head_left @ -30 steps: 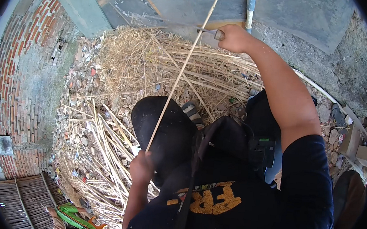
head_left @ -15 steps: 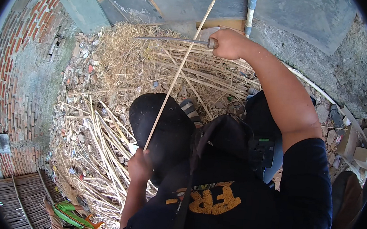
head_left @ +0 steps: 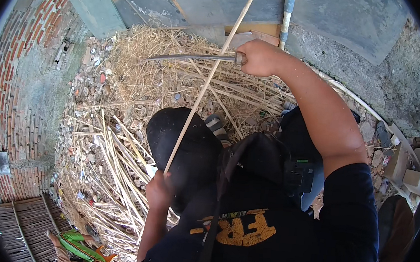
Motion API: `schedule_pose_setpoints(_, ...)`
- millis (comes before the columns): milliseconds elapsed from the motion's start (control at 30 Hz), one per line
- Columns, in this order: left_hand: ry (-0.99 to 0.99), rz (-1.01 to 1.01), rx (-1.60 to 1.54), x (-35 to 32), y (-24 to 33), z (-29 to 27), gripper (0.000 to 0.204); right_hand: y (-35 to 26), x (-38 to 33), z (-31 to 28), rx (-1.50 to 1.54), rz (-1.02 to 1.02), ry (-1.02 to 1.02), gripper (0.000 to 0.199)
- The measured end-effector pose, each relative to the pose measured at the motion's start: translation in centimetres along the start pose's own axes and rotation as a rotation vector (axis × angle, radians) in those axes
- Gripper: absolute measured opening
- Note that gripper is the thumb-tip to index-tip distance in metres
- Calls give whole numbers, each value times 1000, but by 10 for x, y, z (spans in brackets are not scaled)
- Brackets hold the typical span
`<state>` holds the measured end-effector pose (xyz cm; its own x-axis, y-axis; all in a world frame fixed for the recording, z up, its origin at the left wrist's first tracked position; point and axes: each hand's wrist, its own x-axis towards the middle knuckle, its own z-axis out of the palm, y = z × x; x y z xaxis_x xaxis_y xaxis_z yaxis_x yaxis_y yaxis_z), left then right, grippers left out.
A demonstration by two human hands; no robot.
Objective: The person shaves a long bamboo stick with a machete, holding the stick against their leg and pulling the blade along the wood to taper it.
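My left hand [head_left: 159, 189] is closed around the lower end of a long, pale bamboo strip [head_left: 196, 105], beside my dark-clad left knee. The strip slants up and away to the right, its far end near the top of the view. In my closed right hand [head_left: 260, 58] is the short wooden handle of a machete [head_left: 191, 57], its long, narrow blade pointing left. The blade crosses the strip in its upper part and appears to touch it. My fingers hide most of the handle.
Pale bamboo strips [head_left: 121, 173] lie piled over rubble at the left. Shavings [head_left: 140, 70] cover the ground ahead. A brick wall [head_left: 28, 100] stands at left, grey panels [head_left: 221, 4] and a white pipe [head_left: 288, 13] ahead. Another person's green sleeve [head_left: 80, 246] shows at lower left.
My right hand and the machete have come slightly nearer along the strip. The strip's far end has shifted a little to the right. My left hand has hardly moved.
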<state>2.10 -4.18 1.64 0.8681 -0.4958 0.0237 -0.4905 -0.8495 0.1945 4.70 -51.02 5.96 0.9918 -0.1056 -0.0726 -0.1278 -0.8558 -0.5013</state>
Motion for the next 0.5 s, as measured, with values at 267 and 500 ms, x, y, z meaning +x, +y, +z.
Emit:
schedule_pose_setpoints(267,-30,-55,-1,13,19,-3,20,39,2,9,-69,38,-48,23)
schedule_pose_setpoints(500,-42,3,-1,-1,-2,1,18,-26,-11,-5,-5,-14,-95,25)
